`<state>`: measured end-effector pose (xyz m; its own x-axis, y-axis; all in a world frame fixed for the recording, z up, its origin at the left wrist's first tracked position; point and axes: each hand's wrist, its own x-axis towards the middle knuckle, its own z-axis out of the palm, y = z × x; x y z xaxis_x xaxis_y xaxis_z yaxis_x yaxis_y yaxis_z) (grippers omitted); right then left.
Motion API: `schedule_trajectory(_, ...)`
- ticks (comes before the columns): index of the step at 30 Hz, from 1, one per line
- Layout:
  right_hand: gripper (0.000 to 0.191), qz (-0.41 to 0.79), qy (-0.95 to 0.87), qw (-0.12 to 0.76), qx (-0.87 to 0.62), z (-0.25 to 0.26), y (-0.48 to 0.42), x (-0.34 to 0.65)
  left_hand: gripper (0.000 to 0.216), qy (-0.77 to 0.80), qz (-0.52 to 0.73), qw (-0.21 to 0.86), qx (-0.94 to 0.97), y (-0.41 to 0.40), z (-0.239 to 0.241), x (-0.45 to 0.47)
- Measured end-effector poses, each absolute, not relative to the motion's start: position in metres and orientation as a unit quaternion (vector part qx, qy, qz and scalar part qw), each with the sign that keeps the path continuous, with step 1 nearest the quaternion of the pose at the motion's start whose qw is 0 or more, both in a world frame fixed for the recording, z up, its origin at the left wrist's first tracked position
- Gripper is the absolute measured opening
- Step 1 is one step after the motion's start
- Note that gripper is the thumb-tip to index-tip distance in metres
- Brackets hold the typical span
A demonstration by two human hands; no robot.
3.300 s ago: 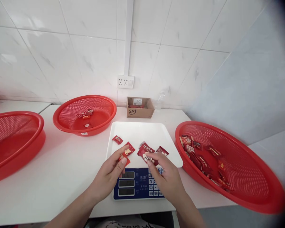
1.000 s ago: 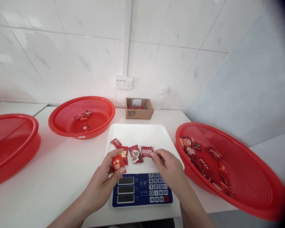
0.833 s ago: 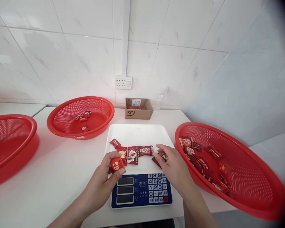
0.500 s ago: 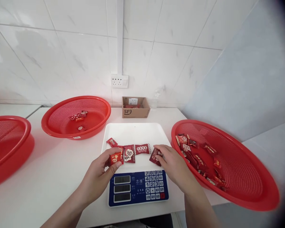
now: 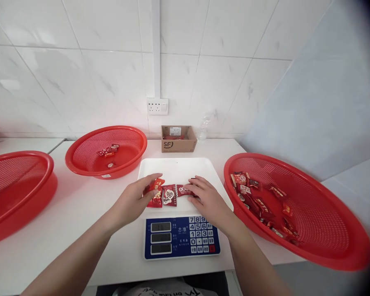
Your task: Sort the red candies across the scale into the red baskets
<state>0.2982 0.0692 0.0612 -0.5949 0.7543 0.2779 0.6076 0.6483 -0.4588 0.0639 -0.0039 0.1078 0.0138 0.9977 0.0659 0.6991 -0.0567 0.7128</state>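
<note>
My left hand (image 5: 137, 201) is closed on a small bright red candy packet (image 5: 158, 183) at the left of the scale's white pan (image 5: 172, 167). Just below that packet lies another red packet (image 5: 156, 200). To its right is a dark red packet with a cream label (image 5: 169, 195), then one with a dotted edge (image 5: 182, 190). My right hand (image 5: 207, 201) curls over the right end of this row. Its fingertips touch the dotted-edge packet, and a dark packet beneath the fingers is mostly hidden. The scale's blue keypad panel (image 5: 181, 237) faces me.
A large red basket (image 5: 320, 197) holding many candy packets stands at right. Another red basket (image 5: 132, 144) with several packets sits back left, and a third basket (image 5: 18, 197) is at far left. Behind the scale are a cardboard box (image 5: 179, 146) and a clear bottle (image 5: 204, 127).
My right hand has moved left, bringing the dark packet up against the row. My left hand has raised its red packet slightly, uncovering the one below. The view has shifted slightly.
</note>
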Motion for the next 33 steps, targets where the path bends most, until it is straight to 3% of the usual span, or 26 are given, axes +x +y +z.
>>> schedule_trajectory(5,0.03,0.136,-0.885,0.209,-0.393,0.071,0.076,0.286,0.049,0.621,0.196,0.224,0.725,0.034,0.114,0.073)
schedule_trajectory(13,0.028,0.134,-0.816,0.281,-0.487,0.074,0.065,0.312,0.047,0.604,0.096,0.111,0.784,0.034,0.112,0.06)
schedule_trajectory(21,0.025,0.125,-0.813,0.264,-0.504,0.066,0.063,0.323,0.048,0.642,0.079,0.17,0.744,0.005,0.109,0.036)
schedule_trajectory(27,0.028,0.187,-0.828,0.251,-0.464,0.066,0.06,0.295,0.051,0.608,0.093,0.217,0.758,0.019,0.108,0.058)
schedule_trajectory(33,0.026,0.174,-0.82,0.279,-0.469,0.069,0.06,0.304,0.048,0.57,0.14,0.213,0.781,0.025,0.102,0.061)
